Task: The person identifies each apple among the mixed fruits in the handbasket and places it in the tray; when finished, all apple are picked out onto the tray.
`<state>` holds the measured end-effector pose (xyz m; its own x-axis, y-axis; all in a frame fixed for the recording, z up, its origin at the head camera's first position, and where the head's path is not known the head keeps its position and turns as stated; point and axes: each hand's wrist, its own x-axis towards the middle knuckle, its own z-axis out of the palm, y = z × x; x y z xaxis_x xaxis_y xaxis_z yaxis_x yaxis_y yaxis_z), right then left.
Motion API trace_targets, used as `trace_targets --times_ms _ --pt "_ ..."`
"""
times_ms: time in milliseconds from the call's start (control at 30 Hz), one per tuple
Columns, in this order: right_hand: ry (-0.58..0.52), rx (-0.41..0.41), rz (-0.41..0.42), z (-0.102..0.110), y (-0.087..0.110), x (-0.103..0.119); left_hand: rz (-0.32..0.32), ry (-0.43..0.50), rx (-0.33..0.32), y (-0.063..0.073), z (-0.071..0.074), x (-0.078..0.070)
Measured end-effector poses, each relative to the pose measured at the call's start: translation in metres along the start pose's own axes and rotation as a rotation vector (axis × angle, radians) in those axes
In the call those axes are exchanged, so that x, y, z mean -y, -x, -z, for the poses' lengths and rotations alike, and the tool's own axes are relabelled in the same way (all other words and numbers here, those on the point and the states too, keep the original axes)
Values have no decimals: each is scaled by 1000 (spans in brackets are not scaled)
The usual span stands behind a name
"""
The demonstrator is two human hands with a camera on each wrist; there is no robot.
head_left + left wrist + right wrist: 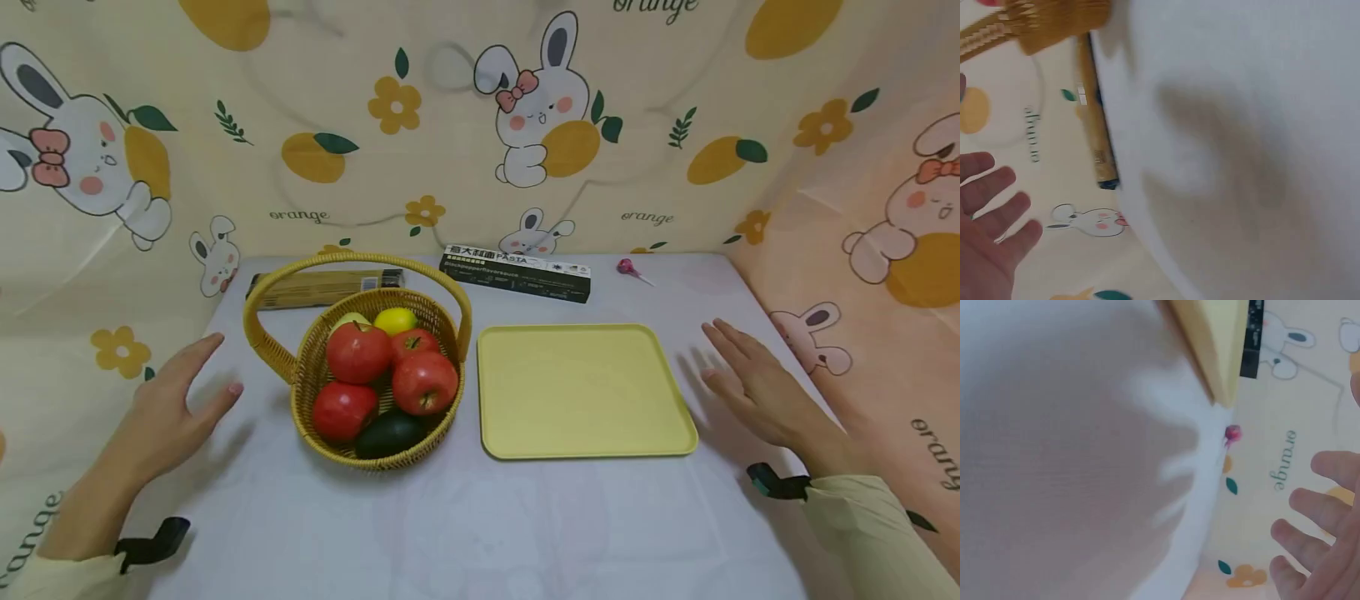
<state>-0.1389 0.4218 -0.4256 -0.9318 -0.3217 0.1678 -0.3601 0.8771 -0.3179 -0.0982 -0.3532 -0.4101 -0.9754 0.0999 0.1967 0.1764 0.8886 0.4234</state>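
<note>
To the left of a wicker basket [300, 417], my left hand [168, 412] hovers over the table with its fingers extended and nothing in it. Inside the basket lie several red apples [424, 382], a yellow lemon [395, 321], a dark green avocado [390, 432] and a pale fruit [349, 322] partly hidden behind an apple. My right hand [765, 392] is held to the right of a yellow rectangular tray [585, 392], apart from it, fingers straight and holding nothing. In the wrist views the left hand [991, 231] and right hand [1319, 531] both have spread fingers.
Behind the basket lies a long yellowish package [322, 288] with a dark end. A black and white pasta box [515, 273] stands at the back, and a pink lollipop [627, 267] lies right of it. A patterned cloth [450, 167] hangs behind the table.
</note>
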Motion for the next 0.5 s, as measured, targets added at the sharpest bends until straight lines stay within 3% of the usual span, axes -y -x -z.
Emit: trace_targets --times_ms 133,300,500 --pt "-47 -9 5 4 3 6 29 101 -31 20 14 -9" --pt "-75 -18 -9 6 6 11 -52 272 -64 40 22 -23" --pt "-98 -16 -18 5 7 14 -109 432 -17 48 29 -50"
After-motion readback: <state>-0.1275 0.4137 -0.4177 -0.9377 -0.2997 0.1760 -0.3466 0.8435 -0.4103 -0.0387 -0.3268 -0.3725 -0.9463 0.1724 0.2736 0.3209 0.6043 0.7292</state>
